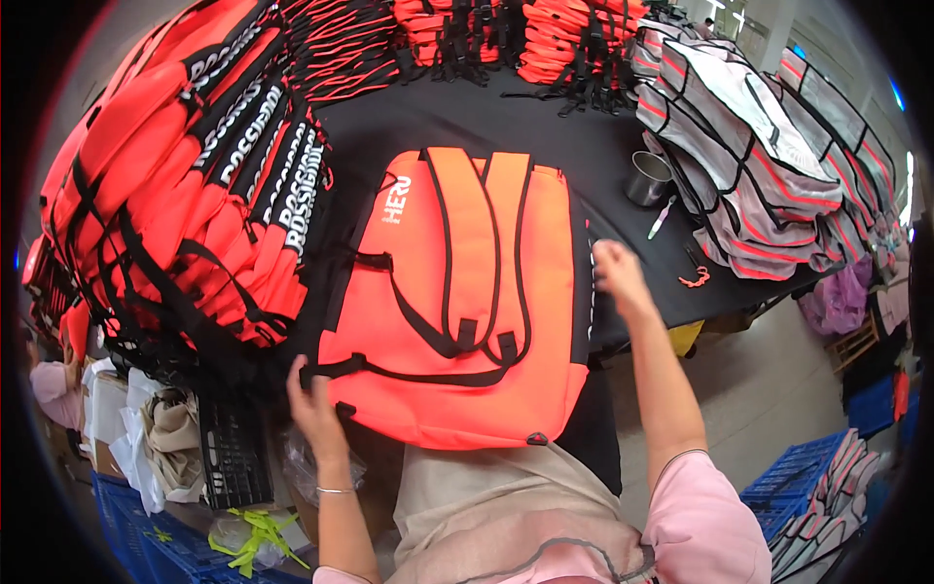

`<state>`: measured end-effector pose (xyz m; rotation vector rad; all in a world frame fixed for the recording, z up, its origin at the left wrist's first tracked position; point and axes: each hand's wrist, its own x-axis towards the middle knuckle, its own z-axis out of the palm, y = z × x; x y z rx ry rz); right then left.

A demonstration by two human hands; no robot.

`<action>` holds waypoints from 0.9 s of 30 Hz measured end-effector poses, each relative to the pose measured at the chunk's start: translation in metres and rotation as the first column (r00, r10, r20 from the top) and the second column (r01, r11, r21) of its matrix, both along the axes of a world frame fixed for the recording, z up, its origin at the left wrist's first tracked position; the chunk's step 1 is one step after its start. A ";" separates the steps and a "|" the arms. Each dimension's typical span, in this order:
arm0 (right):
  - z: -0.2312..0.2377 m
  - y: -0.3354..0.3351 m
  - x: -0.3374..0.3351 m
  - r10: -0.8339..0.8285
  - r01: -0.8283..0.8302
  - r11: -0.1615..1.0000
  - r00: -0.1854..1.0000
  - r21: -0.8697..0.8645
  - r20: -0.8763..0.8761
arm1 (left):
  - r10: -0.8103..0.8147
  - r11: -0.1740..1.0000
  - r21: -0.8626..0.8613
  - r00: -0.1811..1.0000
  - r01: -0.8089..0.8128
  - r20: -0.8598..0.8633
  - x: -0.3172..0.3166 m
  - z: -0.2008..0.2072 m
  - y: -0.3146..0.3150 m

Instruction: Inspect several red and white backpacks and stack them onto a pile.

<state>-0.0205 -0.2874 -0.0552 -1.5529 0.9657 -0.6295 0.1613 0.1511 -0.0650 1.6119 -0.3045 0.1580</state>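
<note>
Beige apron [477,487], then orange backpack [462,302] overhanging the 6 o'clock edge of the black surface [452,117].
Left hand [317,414], 8 o'clock, fingers parted; right hand [623,278], 3 o'clock, curled; grips unclear. Surface shows toward 12.

Has a black table [467,109] in the middle, grey floor [759,389] at right, pale column [776,37] behind, bright white lights [910,180].

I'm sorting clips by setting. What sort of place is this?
Probably a bag workshop or factory: a red backpack lies on a black table, with a big pile of red bags at the left and stacked grey pieces at the right.
</note>
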 end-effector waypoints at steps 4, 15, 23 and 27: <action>-0.016 0.026 0.017 0.022 -0.079 0.975 0.963 0.205 0.268 | -0.113 0.982 0.160 0.991 0.101 0.070 -0.043 -0.019 -0.014; -0.019 0.059 -0.062 0.057 -0.231 0.868 0.926 -0.439 -0.374 | -0.163 0.914 0.353 0.977 0.201 -0.136 -0.148 -0.016 0.063; 0.032 0.101 0.001 0.186 -0.320 0.808 0.935 -0.495 -0.301 | -0.058 0.897 0.419 0.905 -0.139 0.423 -0.059 0.052 0.061; 0.029 0.130 0.022 0.373 -0.392 0.872 0.920 -0.292 -0.120 | -0.343 0.845 0.534 0.741 -0.025 0.578 -0.016 0.067 -0.047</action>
